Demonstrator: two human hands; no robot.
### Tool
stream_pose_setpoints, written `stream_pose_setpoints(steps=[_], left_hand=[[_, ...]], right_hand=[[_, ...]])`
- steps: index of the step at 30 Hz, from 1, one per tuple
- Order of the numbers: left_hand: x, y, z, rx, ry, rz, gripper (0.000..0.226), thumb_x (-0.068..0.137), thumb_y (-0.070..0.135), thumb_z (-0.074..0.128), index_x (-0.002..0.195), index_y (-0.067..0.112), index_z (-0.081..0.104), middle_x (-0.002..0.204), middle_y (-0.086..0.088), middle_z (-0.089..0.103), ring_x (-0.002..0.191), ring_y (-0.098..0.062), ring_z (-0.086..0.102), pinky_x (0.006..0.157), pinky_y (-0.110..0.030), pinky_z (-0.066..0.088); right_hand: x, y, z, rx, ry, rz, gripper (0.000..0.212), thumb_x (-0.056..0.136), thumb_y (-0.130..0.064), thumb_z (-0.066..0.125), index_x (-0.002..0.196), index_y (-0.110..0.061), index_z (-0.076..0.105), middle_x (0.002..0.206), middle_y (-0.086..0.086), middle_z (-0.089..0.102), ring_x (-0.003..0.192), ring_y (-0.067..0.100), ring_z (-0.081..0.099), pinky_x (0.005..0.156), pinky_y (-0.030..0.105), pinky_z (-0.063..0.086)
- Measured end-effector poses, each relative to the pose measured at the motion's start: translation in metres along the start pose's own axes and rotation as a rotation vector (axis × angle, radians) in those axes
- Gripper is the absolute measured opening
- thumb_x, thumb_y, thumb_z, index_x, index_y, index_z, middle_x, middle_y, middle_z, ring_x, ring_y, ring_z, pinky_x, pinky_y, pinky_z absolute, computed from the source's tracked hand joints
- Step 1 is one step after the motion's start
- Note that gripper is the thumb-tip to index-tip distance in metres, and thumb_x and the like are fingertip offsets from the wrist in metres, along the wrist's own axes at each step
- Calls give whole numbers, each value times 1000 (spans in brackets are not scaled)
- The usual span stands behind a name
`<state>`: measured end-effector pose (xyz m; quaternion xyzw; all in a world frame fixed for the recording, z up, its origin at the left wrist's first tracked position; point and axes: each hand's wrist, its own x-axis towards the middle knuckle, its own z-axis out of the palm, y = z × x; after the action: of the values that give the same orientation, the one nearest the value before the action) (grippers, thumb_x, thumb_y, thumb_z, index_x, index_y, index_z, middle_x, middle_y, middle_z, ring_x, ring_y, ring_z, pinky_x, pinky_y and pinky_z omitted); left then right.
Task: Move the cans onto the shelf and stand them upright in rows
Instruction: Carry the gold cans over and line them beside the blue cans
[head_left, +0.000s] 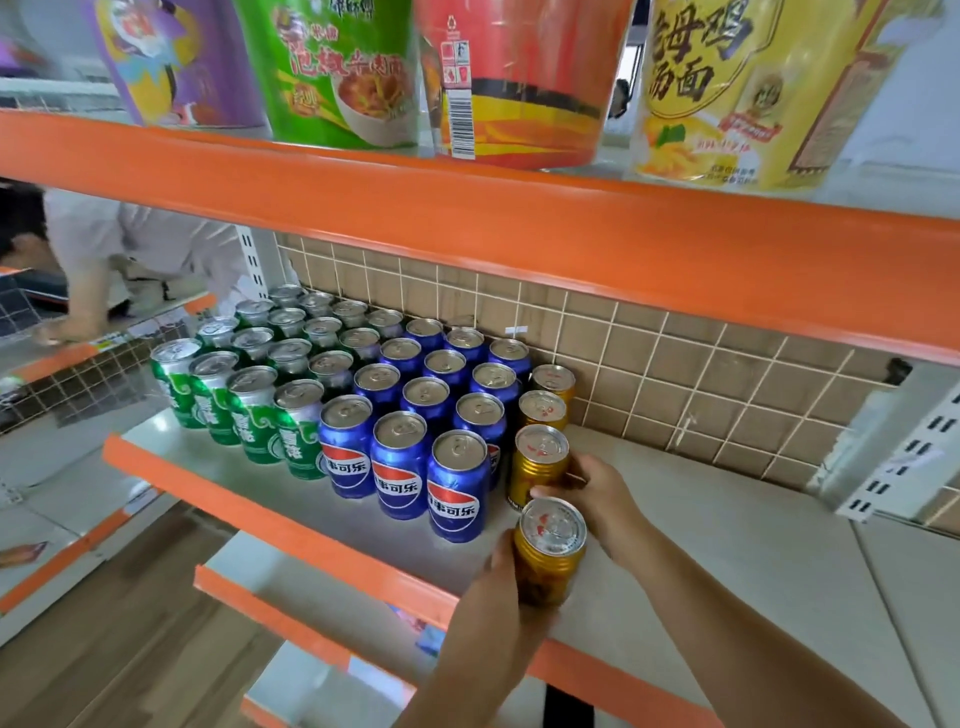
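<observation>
Left hand (496, 587) wraps the nearest gold ribbed metal can (550, 561), thumb on its near-left side, other fingers hidden behind it; that can is upright at the front edge of the pale grey shelf with orange lip (727, 530); cannot tell if it rests on the board or sits just above it; right hand (597, 493) curls thumb and fingers round the next gold can (537, 462), upright on the shelf; two more gold cans (544, 408) behind it make a column toward the tiled back panel (675, 374); blue cola cans (400, 462) and green beer cans (254, 415) stand in rows to the left; judgement: sealed, likely full so fairly heavy; rigid, smooth, a bit slippery, would dent if dropped; grip round the mid-body, not the rim; front can probably needs lining up just beside the blue row.
</observation>
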<state>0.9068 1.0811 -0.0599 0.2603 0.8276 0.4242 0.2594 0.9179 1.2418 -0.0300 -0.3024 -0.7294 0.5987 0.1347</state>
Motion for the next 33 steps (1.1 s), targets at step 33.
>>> stream_pose_setpoints(steps=[33], left_hand=[[-6, -12, -25, 96, 97, 174, 53, 94, 24, 51, 142, 28, 29, 137, 12, 47, 124, -7, 47, 103, -19, 37]], right_hand=[[-66, 18, 4, -124, -102, 19, 71, 63, -7, 85, 121, -29, 50, 116, -13, 63, 106, 2, 59, 77, 11, 50]])
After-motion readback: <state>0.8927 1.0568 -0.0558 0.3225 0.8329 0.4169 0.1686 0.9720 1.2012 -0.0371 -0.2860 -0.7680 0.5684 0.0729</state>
